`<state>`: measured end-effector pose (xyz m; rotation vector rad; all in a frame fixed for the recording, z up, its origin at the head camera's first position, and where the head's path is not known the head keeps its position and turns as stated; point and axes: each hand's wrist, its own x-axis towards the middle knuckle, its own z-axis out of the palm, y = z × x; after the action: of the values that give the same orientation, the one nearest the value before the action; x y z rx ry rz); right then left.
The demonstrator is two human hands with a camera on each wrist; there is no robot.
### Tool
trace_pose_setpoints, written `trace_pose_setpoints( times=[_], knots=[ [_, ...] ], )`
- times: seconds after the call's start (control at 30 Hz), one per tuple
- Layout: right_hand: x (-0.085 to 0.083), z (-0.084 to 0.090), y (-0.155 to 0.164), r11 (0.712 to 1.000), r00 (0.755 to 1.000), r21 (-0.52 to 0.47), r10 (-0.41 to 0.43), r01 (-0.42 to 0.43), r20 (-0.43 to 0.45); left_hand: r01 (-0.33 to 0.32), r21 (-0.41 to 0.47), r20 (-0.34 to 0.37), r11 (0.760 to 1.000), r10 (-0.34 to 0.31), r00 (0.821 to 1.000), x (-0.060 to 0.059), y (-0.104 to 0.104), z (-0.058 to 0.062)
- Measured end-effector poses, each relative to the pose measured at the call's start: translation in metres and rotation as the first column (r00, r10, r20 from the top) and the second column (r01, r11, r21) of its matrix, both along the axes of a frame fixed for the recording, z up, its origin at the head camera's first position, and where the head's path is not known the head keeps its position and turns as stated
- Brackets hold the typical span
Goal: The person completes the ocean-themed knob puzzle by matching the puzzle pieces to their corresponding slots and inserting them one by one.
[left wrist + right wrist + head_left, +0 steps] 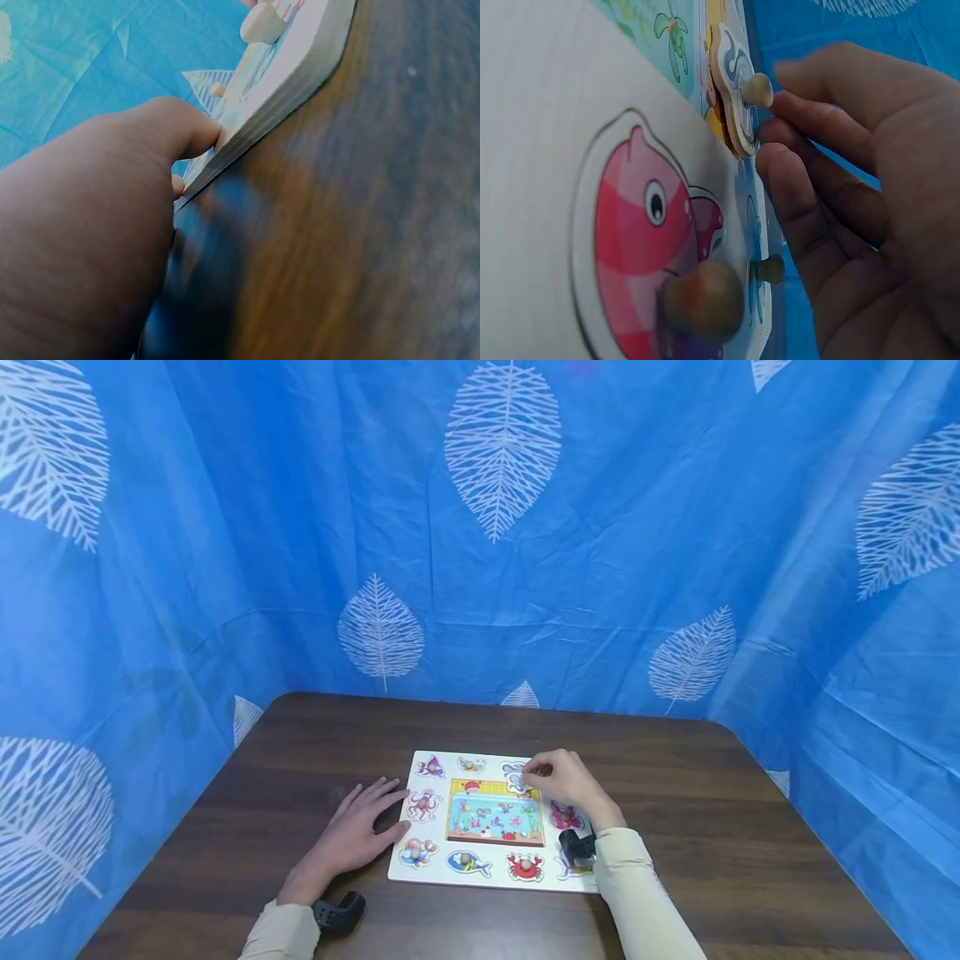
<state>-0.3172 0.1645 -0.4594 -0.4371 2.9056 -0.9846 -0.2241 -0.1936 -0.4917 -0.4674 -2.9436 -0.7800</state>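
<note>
A white puzzle board (495,877) lay flat on the dark wooden tabletop (720,827), near its front edge and about midway across. Sea-animal pieces with small wooden knobs ringed a central aquarium picture (496,814).

The right hand (566,779) hovered over the board's far right corner, its fingers (810,124) curled around the knob (757,89) of a pale grey piece (515,777). In the right wrist view that piece stood tilted, one edge raised off the board, with the fingertips touching or just beside its knob; whether they actually pinched it could not be told for certain. Just nearer the person sat a pink fish (564,817) in its recess, its brown knob (703,300) blurred in the close view.

The left hand (358,835) rested flat on the tabletop at the board's left edge, fingers spread and straight, holding nothing. In the left wrist view a fingertip (196,129) pressed against the board's side (292,90).

Along the left side lay a purple piece (431,767), an octopus (423,805) and a fish (417,852). Along the front edge lay a blue fish (468,862) and a red crab (525,866).

Both wrists wore black camera straps, and the sleeves were cream. A blue curtain (637,527) printed with white leaves closed in the tabletop on three sides.
</note>
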Motion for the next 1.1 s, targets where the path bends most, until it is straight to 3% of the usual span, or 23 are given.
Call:
trace_pose_setpoints(
  times=[0.27, 0.9, 1.1],
  knots=[
    [-0.004, 0.003, -0.005, 1.000, 1.000, 0.021, 0.009, -0.009, 0.002, 0.004, 0.004, 0.014, 1.000, -0.004, 1.000, -0.002, -0.001, 0.002],
    [-0.012, -0.001, -0.019, 0.995, 0.998, -0.066, -0.070, 0.070, -0.005, 0.011, 0.023, 0.018, 1.000, -0.011, 1.000, -0.002, -0.001, -0.001],
    [-0.014, 0.001, -0.024, 0.996, 0.996, -0.038, -0.086, 0.086, -0.005, 0.003, 0.018, 0.021, 1.000, -0.003, 1.000, -0.003, -0.002, -0.001]
  ],
)
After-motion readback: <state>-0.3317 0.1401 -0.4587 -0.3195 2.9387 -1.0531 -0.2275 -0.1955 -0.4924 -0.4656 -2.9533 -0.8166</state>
